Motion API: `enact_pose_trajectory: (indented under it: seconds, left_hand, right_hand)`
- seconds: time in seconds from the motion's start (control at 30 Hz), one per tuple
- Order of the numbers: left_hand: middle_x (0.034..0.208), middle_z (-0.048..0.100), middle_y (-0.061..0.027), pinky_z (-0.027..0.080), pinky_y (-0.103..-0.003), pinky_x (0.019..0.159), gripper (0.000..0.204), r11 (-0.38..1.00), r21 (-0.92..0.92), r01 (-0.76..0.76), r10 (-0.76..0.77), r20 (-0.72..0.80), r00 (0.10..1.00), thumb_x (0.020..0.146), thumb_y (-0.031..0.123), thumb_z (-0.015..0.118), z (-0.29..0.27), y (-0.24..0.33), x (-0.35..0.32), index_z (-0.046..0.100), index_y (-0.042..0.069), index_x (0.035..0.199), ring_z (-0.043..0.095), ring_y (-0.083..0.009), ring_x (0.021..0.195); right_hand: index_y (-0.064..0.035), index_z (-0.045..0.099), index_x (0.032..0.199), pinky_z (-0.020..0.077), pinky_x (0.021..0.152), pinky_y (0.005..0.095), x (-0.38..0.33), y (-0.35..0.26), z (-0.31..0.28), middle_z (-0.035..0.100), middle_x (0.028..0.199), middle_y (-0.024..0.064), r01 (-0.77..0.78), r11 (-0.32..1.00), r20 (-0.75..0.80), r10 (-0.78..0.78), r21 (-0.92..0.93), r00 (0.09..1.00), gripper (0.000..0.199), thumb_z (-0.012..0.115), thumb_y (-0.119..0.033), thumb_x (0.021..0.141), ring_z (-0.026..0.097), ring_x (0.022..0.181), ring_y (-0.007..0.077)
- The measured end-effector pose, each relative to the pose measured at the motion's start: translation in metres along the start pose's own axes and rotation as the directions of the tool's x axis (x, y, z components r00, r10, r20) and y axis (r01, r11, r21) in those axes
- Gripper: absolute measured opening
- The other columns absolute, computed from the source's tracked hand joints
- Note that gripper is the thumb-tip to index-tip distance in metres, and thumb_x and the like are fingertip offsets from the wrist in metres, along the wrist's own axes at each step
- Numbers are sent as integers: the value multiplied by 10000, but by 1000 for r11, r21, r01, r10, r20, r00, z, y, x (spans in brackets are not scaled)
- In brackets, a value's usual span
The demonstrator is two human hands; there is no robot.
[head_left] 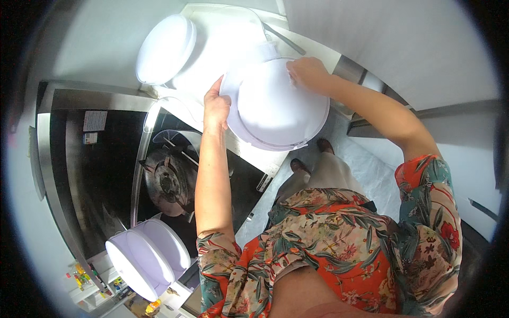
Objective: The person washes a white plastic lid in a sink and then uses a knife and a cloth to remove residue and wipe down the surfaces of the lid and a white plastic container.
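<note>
Two hands (216, 108) (308, 74) on one round white container (281, 106)

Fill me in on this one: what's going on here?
A person is handling a large round white piece at a white counter. The left hand grips its left edge; the right hand is curled at its upper right, though what those fingers are doing is hidden. Another rounded white piece stands at the back left. A gas burner lies left of the left forearm, with a pale lilac piece with upright panels at lower left.
</note>
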State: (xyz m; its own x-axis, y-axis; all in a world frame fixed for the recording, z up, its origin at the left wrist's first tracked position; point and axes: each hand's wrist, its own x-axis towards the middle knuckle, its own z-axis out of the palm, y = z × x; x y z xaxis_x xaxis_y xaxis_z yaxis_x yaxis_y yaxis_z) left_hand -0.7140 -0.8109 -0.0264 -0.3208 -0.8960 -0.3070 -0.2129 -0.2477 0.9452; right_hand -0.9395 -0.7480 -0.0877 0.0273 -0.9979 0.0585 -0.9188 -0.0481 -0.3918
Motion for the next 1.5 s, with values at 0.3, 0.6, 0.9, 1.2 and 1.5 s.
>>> enact_pose_trajectory:
  seconds: [0.3, 0.6, 0.9, 1.2, 1.5]
  left_hand:
    - [1025, 594, -146, 462, -245, 761, 662, 990, 140, -12, -6, 129, 992, 545, -177, 346, -29, 14, 25, 521, -3, 1158, 594, -201, 857]
    - [1026, 596, -94, 446, -264, 800, 429, 688, 586, -428, 457, 108, 883, 724, -81, 478, 9, 41, -20, 551, 41, 1129, 553, -162, 922]
    - [816, 587, -67, 436, -204, 613, 444, 983, -176, 54, -15, 215, 976, 744, -19, 625, 15, -18, -89, 476, -14, 1162, 541, -97, 693]
    - [700, 553, -41, 428, -244, 557, 256, 909, 378, -176, 244, -142, 959, 706, -18, 590, 11, -29, -98, 599, 31, 957, 514, -134, 575]
    - [1294, 337, -196, 244, -458, 981, 592, 438, 848, -298, 505, 42, 862, 707, 261, 646, 74, -57, -96, 441, 28, 1212, 306, -366, 1198]
  right_hand:
    - [-71, 593, 785, 451, 622, 383, -9, -5, 13, 588, 699, 97, 156, 954, -67, -143, 257, 987, 97, 512, -113, 753, 592, 716, 273]
    - [-58, 615, 866, 432, 598, 276, -42, -26, -6, 612, 855, 68, 44, 666, -32, -30, 745, 999, 156, 506, -44, 756, 548, 650, 160]
    - [-13, 600, 868, 404, 596, 203, -61, -90, 0, 599, 770, 18, -53, 235, 49, 27, 971, 998, 170, 494, 3, 735, 496, 658, 58]
    - [-43, 613, 861, 439, 602, 248, -31, -42, -21, 608, 753, 51, -9, 717, -83, 93, 697, 992, 153, 580, -95, 721, 553, 665, 129]
    - [-25, 610, 842, 414, 523, 332, 48, -50, -19, 583, 647, 118, 195, 950, -226, -140, 243, 964, 246, 564, -262, 796, 538, 544, 232]
